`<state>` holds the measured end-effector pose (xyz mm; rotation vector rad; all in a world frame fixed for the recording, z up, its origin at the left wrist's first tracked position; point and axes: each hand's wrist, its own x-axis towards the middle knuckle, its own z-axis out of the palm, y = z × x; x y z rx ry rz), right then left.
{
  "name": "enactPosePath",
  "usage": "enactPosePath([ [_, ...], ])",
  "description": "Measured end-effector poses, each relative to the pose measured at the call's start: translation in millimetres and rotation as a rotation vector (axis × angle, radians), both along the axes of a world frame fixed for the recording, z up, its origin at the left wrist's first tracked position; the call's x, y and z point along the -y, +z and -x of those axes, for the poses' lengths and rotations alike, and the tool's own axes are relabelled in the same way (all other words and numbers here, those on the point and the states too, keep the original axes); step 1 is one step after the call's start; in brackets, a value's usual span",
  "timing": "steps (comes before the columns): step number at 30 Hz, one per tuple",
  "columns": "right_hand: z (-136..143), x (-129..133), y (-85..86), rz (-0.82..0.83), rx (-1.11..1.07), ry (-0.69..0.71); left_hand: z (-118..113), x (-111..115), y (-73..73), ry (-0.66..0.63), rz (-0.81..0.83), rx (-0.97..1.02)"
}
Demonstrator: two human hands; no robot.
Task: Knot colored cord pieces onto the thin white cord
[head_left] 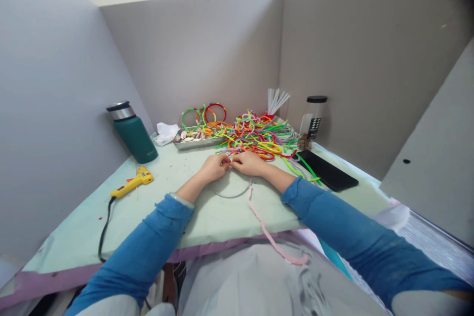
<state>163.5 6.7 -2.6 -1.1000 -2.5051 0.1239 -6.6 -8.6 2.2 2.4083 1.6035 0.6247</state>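
Both hands meet at mid-table, fingertips pinched close together. My left hand (216,166) is closed, and a short bit of pink pipe cleaner (230,155) shows between its fingertips and those of my right hand (247,162), also closed. Just below them curves a thin grey hoop (233,196); its upper part is hidden by the hands, so I cannot tell whether they grip it too. A long pale pink fuzzy strip (264,229) runs from near the hoop over the table edge onto my lap.
Beyond the hands lie a heap of coloured pipe cleaners (255,133), a metal tray (198,144) of shells and wrapped rings (215,113). At left are a yellow glue gun (133,182) and green bottle (135,136); at right, a black phone (328,170) and clear jar (313,118).
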Motion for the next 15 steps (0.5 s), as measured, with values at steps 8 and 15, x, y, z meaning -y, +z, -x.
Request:
enactPosePath([
  [8,0.1,1.2,0.0,0.010,-0.012,-0.003,-0.3,0.2,0.1,0.004,0.000,0.003],
  [15,-0.2,-0.1,-1.1,0.004,-0.021,0.008,0.2,-0.1,-0.9,0.005,-0.003,-0.001],
])
